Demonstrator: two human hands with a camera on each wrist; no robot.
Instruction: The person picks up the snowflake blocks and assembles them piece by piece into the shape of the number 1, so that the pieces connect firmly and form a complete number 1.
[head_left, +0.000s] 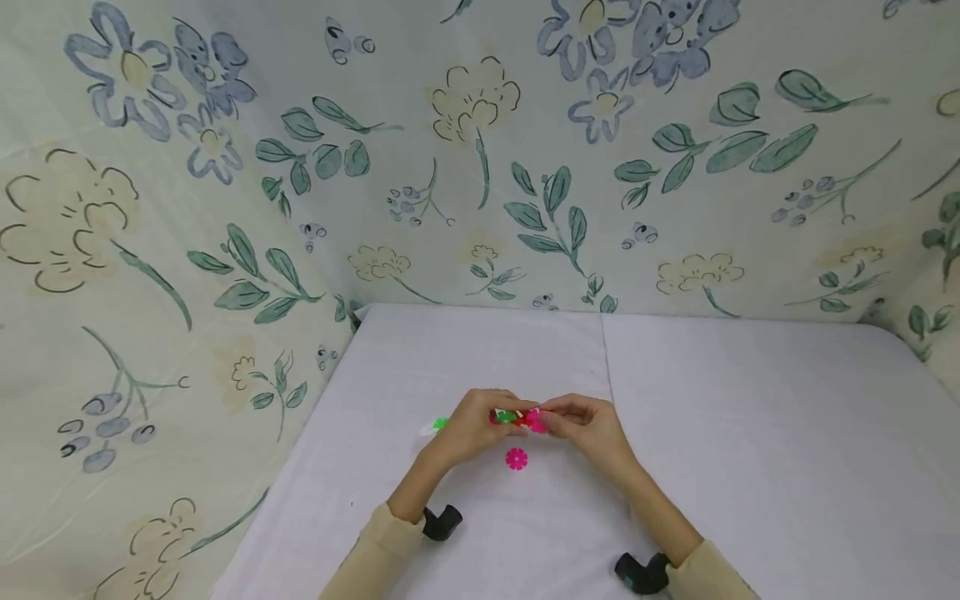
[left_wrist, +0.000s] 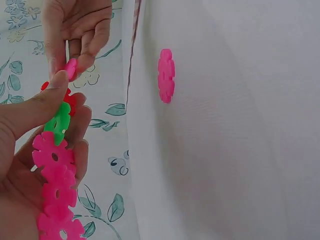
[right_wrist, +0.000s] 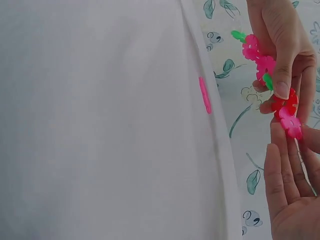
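A chain of interlocking flower-shaped plastic discs runs across my left hand, which grips it between thumb and fingers. In the left wrist view its pink discs lie along the palm, followed by a green disc and a partly hidden red disc. My right hand pinches a pink disc right at the red one, at the chain's right end. Another green disc shows past the left hand at the other end. One loose pink disc lies on the cloth below the hands.
A white cloth with a seam covers the table. Floral fabric hangs behind it and at the left side. Black wrist-worn devices sit at both wrists, near the beige sleeves.
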